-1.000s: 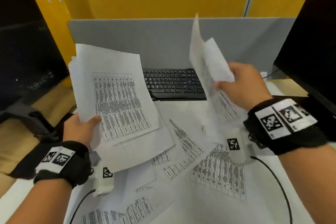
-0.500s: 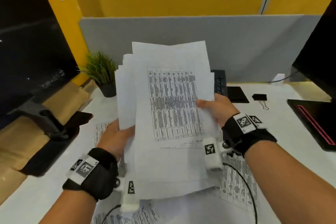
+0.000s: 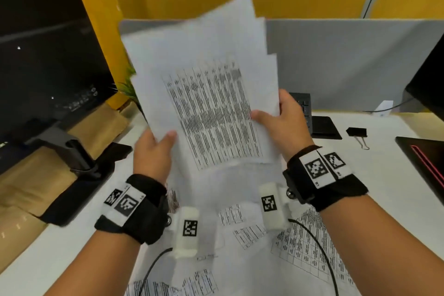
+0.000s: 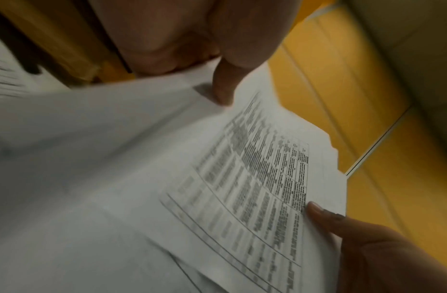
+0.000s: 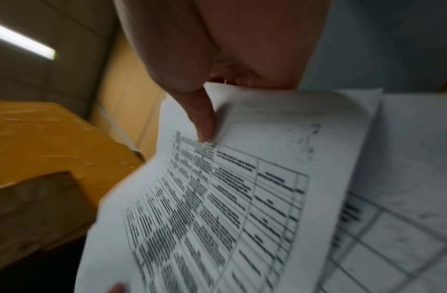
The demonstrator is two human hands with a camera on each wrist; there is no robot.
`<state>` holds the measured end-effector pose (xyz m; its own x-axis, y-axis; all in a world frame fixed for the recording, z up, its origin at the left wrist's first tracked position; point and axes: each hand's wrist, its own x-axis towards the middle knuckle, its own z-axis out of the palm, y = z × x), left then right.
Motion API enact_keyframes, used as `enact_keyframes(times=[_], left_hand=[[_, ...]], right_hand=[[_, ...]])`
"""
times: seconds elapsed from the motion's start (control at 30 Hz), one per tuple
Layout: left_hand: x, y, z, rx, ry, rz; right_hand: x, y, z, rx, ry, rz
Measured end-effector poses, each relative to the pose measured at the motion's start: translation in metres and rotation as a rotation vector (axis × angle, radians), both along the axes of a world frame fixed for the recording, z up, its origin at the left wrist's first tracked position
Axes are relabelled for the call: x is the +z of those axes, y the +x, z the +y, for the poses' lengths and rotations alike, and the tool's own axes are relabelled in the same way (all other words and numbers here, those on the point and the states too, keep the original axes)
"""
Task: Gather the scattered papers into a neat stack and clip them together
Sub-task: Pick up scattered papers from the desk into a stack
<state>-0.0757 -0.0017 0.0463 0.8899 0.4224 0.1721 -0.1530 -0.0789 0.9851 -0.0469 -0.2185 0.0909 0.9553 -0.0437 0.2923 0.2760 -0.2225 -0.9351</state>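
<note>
A bundle of printed papers (image 3: 206, 94) is held up above the white desk (image 3: 384, 175), its sheets fanned unevenly at the top. My left hand (image 3: 156, 149) grips the bundle's lower left edge, thumb on the front. My right hand (image 3: 281, 122) grips its right edge, thumb across the printed table. The left wrist view shows the papers (image 4: 217, 178) with my left thumb (image 4: 224, 87) pressed on them; the right wrist view shows the papers (image 5: 229, 198) under my right thumb (image 5: 202, 119). More loose sheets (image 3: 276, 247) lie on the desk below. A black binder clip (image 3: 357, 132) sits on the desk at the right.
A dark monitor (image 3: 48, 55) stands at the left, with a small plant (image 3: 128, 90) behind the papers. A black keyboard (image 3: 304, 108) and a black pad (image 3: 324, 125) lie past my right hand. A laptop (image 3: 425, 158) lies at the right edge; a grey partition (image 3: 348, 60) runs behind.
My right hand brought its sheets onto the left hand's pile, and both hands now hold one bundle. The bundle has risen and tilted, top leaning right.
</note>
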Motion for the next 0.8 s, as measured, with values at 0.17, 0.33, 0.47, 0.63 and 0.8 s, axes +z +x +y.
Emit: enact_keyframes(times=[0.17, 0.33, 0.47, 0.63, 0.8], left_hand=[[0.031, 0.001, -0.01, -0.038, -0.022, -0.314], [-0.009, -0.002, -0.014, -0.042, 0.034, -0.142], [-0.022, 0.002, -0.023, -0.067, 0.033, -0.043], [0.014, 0.003, -0.011, 0.154, 0.378, -0.07], [0.082, -0.005, -0.003, 0.114, 0.775, -0.29]], right_hand=[[0.017, -0.02, 0.01, -0.008, 0.197, -0.168], [-0.051, -0.026, 0.003, -0.061, 0.239, 0.12], [-0.087, -0.027, 0.002, -0.087, 0.121, 0.241], [-0.05, -0.022, -0.016, -0.1, -0.136, 0.0], [0.012, -0.025, -0.028, -0.06, -0.761, -0.364]])
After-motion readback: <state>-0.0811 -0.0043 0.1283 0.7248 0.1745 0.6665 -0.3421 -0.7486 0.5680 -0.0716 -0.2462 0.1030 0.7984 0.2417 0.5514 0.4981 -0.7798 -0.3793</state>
